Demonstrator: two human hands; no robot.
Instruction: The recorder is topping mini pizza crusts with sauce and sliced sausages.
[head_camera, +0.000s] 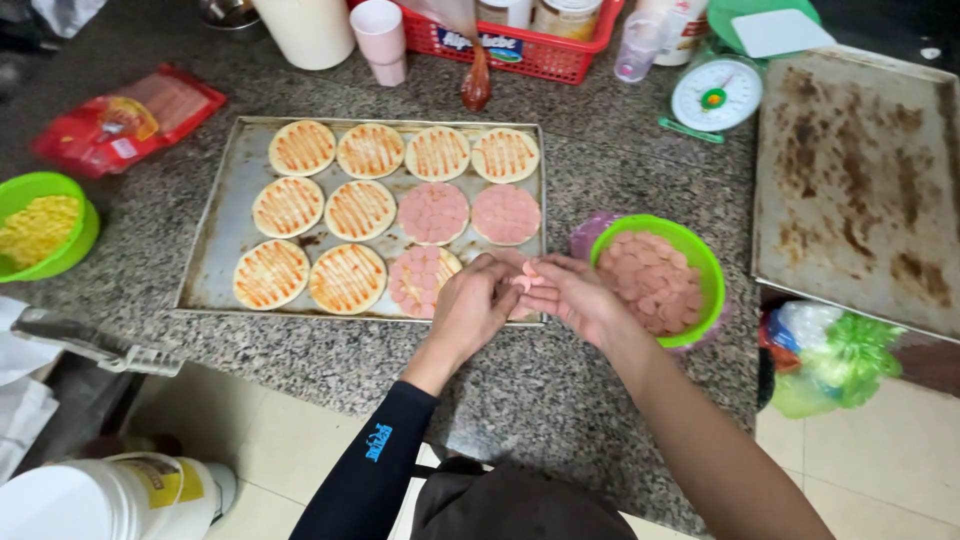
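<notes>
Low in the frame's centre, the left hand (472, 305) and right hand (572, 295) meet, fingers pinched together on thin pink sausage slices (524, 281) over the metal baking tray's (215, 250) lower right corner, beside the green plastic bowl (708, 272) of slices.

Twelve dough rounds (361, 209), two green bowls (703, 262)
</notes>
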